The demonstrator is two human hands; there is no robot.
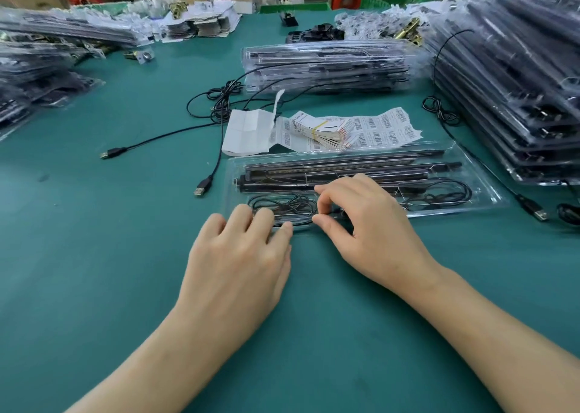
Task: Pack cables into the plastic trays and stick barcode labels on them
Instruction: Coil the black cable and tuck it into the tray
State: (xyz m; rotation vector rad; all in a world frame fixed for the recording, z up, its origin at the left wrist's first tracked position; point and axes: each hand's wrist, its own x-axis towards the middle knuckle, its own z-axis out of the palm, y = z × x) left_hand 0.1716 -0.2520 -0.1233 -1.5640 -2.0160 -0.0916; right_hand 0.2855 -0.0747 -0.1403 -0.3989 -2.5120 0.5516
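Observation:
A clear plastic tray (483,190) lies on the green table in front of me, holding long black bars and coiled black cable (282,204). My left hand (238,255) presses its fingertips down on the tray's near left corner, over the coiled cable. My right hand (364,221) sits on the tray's near edge, thumb and forefinger pinching the cable there. Behind the tray lie barcode label sheets (379,128) and a banded bundle of labels (326,130).
Loose black USB cables (204,186) trail on the table left of the tray, another (533,208) at its right. Stacks of packed trays stand behind (329,67), at the right (518,83) and the far left (40,61). Boxes and clutter line the far edge.

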